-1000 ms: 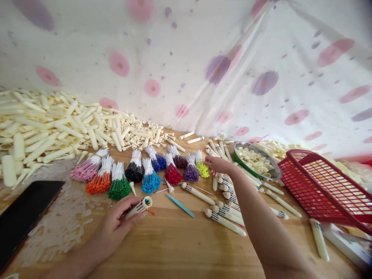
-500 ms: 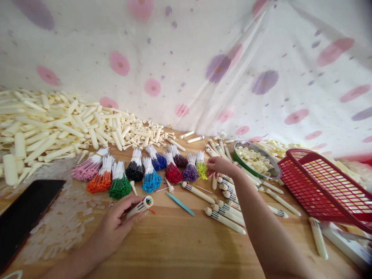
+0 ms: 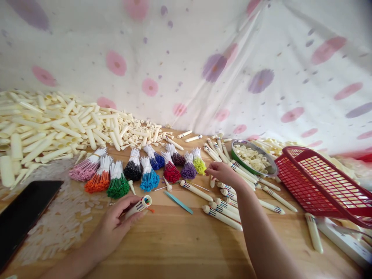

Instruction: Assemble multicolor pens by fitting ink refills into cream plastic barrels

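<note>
My left hand [image 3: 120,217] is wrapped round a cream multicolour pen barrel [image 3: 136,209], tilted so its open end faces up and right. Coloured tips show inside that opening. My right hand [image 3: 219,172] has its fingers pinched together just right of the yellow-green refill bundle [image 3: 199,164]; whatever lies between the fingertips is too small to make out. Further bundles of refills with white stems fan out leftward: purple [image 3: 188,169], red [image 3: 171,171], light blue [image 3: 149,180], black [image 3: 133,170], green [image 3: 117,188], orange [image 3: 97,184] and pink [image 3: 84,170]. Dark blue and brown ones stand behind.
Light-blue tweezers [image 3: 178,202] lie between my hands. Several pens [image 3: 222,219] lie under and around my right forearm. Beyond are a bowl of cream parts [image 3: 252,157] and a red basket [image 3: 319,186]. A phone [image 3: 27,217] and a heap of barrels [image 3: 58,128] occupy the left.
The view has shifted slightly, moving the table things a little left. My right hand has drawn back slightly from the yellow-green bundle. The left hand still holds the pen barrel.
</note>
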The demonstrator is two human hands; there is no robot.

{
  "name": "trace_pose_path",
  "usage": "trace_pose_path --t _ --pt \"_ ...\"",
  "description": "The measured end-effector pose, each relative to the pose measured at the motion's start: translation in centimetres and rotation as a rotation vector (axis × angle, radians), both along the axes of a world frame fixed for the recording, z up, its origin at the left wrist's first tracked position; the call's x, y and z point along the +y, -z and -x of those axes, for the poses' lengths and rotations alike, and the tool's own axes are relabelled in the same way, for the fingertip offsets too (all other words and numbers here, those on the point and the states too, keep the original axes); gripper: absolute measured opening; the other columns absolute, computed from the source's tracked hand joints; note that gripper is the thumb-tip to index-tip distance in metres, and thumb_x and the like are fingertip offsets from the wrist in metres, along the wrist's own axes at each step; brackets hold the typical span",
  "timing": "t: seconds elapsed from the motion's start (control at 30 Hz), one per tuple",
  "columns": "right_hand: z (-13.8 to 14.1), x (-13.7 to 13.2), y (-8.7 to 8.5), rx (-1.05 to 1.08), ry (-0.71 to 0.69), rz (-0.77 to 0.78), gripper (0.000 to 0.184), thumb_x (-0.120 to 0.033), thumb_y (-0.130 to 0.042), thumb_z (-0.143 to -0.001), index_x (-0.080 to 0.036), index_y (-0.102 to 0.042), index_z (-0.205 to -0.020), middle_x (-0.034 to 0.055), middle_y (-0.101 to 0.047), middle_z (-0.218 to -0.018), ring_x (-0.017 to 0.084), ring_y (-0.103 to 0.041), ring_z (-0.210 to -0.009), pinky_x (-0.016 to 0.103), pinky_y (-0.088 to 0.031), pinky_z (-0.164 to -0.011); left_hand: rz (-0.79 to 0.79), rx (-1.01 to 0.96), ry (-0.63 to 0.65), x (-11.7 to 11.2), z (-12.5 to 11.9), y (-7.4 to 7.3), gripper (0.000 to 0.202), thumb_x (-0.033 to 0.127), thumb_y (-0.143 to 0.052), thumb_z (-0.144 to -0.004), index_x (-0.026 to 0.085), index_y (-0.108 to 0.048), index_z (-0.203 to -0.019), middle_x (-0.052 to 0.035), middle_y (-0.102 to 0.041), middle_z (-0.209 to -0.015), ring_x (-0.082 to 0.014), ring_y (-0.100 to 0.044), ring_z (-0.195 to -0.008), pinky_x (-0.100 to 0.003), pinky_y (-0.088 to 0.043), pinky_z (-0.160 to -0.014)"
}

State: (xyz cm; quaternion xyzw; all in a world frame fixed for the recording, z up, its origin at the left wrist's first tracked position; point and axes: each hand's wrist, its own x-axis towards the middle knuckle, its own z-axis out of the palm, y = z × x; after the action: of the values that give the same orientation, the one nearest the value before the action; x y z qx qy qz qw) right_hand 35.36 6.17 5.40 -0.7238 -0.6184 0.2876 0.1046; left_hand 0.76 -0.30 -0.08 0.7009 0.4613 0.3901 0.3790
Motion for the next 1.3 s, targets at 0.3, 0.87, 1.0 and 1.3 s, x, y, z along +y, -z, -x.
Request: trace_pose_path --t 0.3,0.87,1.0,1.3 --pt "0.4 0.1 -0.6 -0.243 0.055 -0.082 0.016 -0.023 -0.045 -0.079 -0.016 -0.057 -0.07 0.0049 -0.065 -0.067 0.015 -0.056 -0.06 0.025 -0.035 -0.053 0.021 -0.009 0.006 -0.2 0.1 -0.1 0.02 0.03 -0.062 -0.074 0.024 -0.066 -0.093 -0.0031 -0.07 -0.093 -0.0189 -0.066 -0.086 -0.022 -0.054 -0.072" --pt "0.2 3.1 2.5 -0.008 0.11 -0.072 0.042 -0.013 -0.033 -0.088 -0.014 -0.05 -0.125 0.0068 -0.069 -0.076 0.014 -0.065 -0.062 0.022 -0.049 -0.056 0.029 -0.005 -0.019 0.1 0.2 0.7 0.022 0.033 -0.063 -0.073 0.025 -0.066 -0.093 -0.0023 -0.07 -0.094 -0.0179 -0.065 -0.086 -0.02 -0.053 -0.073" --pt "0.3 2.5 3.0 0.054 0.168 -0.152 0.038 -0.014 -0.031 -0.089 -0.012 -0.055 -0.119 0.0096 -0.069 -0.081 0.015 -0.067 -0.068 0.023 -0.052 -0.06 0.026 -0.017 -0.008 0.1 0.2 0.6 0.02 0.032 -0.063 -0.074 0.025 -0.066 -0.092 -0.0014 -0.07 -0.093 -0.0172 -0.066 -0.084 -0.019 -0.053 -0.072" --pt "0.5 1.4 3.0 0.155 0.221 -0.226 0.031 -0.014 -0.037 -0.087 -0.015 -0.061 -0.107 0.007 -0.07 -0.079 0.015 -0.068 -0.074 0.027 -0.053 -0.07 0.032 -0.006 0.02 0.0 0.3 1.1 0.021 0.031 -0.062 -0.076 0.026 -0.064 -0.096 -0.0014 -0.068 -0.095 -0.0165 -0.064 -0.087 -0.019 -0.052 -0.073"
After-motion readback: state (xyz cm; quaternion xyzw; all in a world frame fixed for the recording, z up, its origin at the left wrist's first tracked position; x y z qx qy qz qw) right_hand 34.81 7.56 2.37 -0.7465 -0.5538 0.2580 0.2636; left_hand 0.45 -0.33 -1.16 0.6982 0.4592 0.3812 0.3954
